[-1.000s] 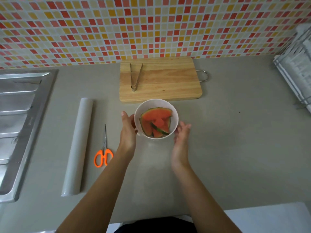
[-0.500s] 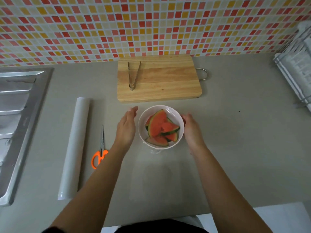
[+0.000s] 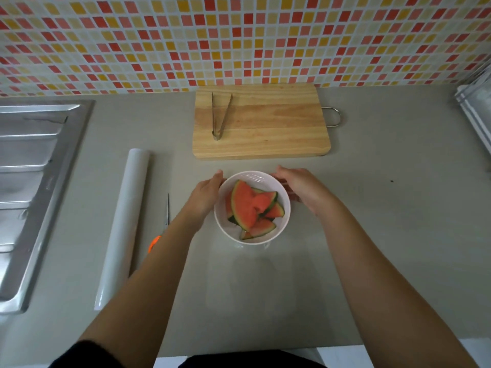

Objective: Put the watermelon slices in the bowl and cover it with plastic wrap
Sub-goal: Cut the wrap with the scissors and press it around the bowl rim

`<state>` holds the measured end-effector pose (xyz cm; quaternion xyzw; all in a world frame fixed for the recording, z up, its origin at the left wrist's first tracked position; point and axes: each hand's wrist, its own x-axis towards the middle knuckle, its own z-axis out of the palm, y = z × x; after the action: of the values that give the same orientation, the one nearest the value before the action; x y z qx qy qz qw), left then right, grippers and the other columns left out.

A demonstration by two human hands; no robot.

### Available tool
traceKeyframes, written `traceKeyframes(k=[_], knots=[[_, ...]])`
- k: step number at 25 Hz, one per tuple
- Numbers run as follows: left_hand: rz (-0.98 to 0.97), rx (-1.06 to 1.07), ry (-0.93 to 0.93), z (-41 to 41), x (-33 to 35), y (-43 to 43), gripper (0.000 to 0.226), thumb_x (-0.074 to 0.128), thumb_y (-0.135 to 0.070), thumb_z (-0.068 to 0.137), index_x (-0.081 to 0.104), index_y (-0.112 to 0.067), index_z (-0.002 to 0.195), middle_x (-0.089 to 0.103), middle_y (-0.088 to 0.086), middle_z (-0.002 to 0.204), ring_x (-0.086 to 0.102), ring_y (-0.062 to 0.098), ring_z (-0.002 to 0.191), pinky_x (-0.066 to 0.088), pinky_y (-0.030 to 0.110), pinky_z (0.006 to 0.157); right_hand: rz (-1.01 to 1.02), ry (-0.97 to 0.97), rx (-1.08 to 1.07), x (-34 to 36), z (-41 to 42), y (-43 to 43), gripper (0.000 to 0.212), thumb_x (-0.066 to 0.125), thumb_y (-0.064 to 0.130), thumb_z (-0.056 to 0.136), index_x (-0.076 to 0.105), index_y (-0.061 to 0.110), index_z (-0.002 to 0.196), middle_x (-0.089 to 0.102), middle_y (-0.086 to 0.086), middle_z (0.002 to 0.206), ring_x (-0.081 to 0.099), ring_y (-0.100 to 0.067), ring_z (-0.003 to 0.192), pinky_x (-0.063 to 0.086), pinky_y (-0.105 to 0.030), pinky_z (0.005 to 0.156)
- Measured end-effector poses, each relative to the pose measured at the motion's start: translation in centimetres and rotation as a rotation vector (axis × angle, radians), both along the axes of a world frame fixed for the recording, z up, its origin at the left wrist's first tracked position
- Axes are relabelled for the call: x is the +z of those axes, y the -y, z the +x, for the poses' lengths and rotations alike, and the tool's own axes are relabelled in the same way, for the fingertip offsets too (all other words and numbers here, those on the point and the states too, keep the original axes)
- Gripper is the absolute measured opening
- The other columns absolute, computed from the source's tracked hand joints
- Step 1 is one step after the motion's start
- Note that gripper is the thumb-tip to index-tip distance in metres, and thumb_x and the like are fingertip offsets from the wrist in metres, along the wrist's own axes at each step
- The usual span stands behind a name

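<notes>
Grey countertop (image 3: pixel 372 208) runs under a backsplash of red, orange, yellow and cream mosaic tiles (image 3: pixel 239 35), seen from the person's head camera looking down.

A white bowl (image 3: pixel 283 224) stands on the counter near its front edge, between the two hands. Inside it lie the watermelon slices (image 3: pixel 248 205), several red wedges with thin green rinds, overlapping and leaning on one another. A glossy sheen of plastic wrap (image 3: pixel 253 178) shows across the bowl's far rim, and creased film shows at its right and near sides.

The left hand (image 3: pixel 206 197) lies against the bowl's left wall with its fingers fairly straight. The right hand (image 3: pixel 303 188) curls over the far-right rim, fingers bent down around it.

Beyond the bowl sits a wooden cutting board (image 3: pixel 265 128) with metal tongs (image 3: pixel 220 115) lying on it. Left of the bowl lie scissors (image 3: pixel 166 219) with an orange handle, partly under the left forearm, then a white roll of wrap (image 3: pixel 123 221), then a steel sink (image 3: pixel 34 181). Far right of the bowl stands a wire rack (image 3: pixel 475 107).
</notes>
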<state>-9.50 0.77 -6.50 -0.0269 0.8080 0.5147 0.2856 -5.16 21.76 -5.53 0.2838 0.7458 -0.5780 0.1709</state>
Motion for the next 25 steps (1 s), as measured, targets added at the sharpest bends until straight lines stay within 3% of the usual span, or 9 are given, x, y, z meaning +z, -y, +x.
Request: traceKeyframes(k=[3, 6, 11, 14, 18, 22, 25], knots=[[0.240, -0.078, 0.150, -2.4, 0.5, -1.0, 0.047, 0.037, -0.039, 0.100, 0.078, -0.017, 0.090, 0.075, 0.007, 0.092, 0.070, 0.018, 0.084, 0.054, 0.027, 0.071, 0.011, 0.058, 0.076, 0.5, -1.5, -0.1, 0.041, 0.058, 0.042, 0.074, 0.070, 0.005, 0.088, 0.069, -0.008, 0.085, 0.063, -0.025, 0.081, 0.049, -0.038, 0.079], [0.182, -0.176, 0.214, -4.0, 0.4, -1.8, 0.034, 0.053, -0.035, 0.093, 0.076, -0.010, 0.089, 0.075, 0.005, 0.088, 0.069, 0.017, 0.079, 0.055, 0.026, 0.068, -0.019, 0.057, 0.132, 0.9, -2.7, 0.1, 0.027, 0.065, 0.030, 0.079, 0.069, 0.006, 0.091, 0.067, -0.012, 0.088, 0.061, -0.023, 0.079, 0.047, -0.035, 0.075], [0.203, -0.269, 0.279, -5.3, 0.4, -1.7, 0.011, 0.064, -0.015, 0.085, 0.072, -0.008, 0.080, 0.068, 0.007, 0.084, 0.063, 0.017, 0.077, 0.051, 0.030, 0.073, -0.005, 0.021, 0.186, 1.0, -2.9, 0.4, 0.013, 0.067, 0.026, 0.083, 0.068, 0.017, 0.091, 0.070, -0.008, 0.097, 0.064, -0.021, 0.088, 0.050, -0.035, 0.086], [0.212, -0.261, 0.341, -5.8, 0.5, -1.4, 0.010, 0.065, -0.014, 0.085, 0.071, -0.009, 0.078, 0.069, 0.006, 0.080, 0.065, 0.014, 0.072, 0.053, 0.026, 0.069, 0.054, -0.082, 0.149, 0.7, -2.1, 0.7, 0.015, 0.065, 0.033, 0.083, 0.067, 0.020, 0.090, 0.070, 0.001, 0.093, 0.064, -0.015, 0.092, 0.049, -0.032, 0.087], [0.241, -0.264, 0.458, -6.6, 0.6, -1.4, 0.013, 0.064, -0.011, 0.085, 0.070, -0.011, 0.074, 0.070, 0.004, 0.075, 0.066, 0.014, 0.067, 0.056, 0.024, 0.065, 0.060, -0.126, -0.013, -0.3, -0.2, 1.4, 0.035, 0.048, 0.044, 0.090, 0.070, 0.017, 0.096, 0.071, 0.001, 0.099, 0.064, -0.015, 0.095, 0.049, -0.033, 0.089], [0.183, -0.298, 0.524, -7.3, 1.0, -2.3, 0.009, 0.064, -0.008, 0.083, 0.067, -0.008, 0.075, 0.069, 0.005, 0.075, 0.066, 0.015, 0.066, 0.056, 0.025, 0.067, 0.109, -0.188, -0.099, -1.4, 0.6, 3.3, 0.040, 0.043, 0.039, 0.093, 0.065, 0.006, 0.085, 0.066, -0.011, 0.081, 0.060, -0.023, 0.078, 0.046, -0.035, 0.075], [0.137, -0.334, 0.530, -7.7, 1.6, -2.7, 0.008, 0.062, -0.006, 0.086, 0.067, -0.006, 0.079, 0.069, 0.006, 0.077, 0.066, 0.014, 0.065, 0.056, 0.024, 0.061, 0.133, -0.239, -0.143, -1.7, 0.5, 3.8, 0.043, 0.042, 0.036, 0.093, 0.056, 0.001, 0.074, 0.048, -0.003, 0.064, 0.046, -0.015, 0.062, 0.035, -0.031, 0.060]])
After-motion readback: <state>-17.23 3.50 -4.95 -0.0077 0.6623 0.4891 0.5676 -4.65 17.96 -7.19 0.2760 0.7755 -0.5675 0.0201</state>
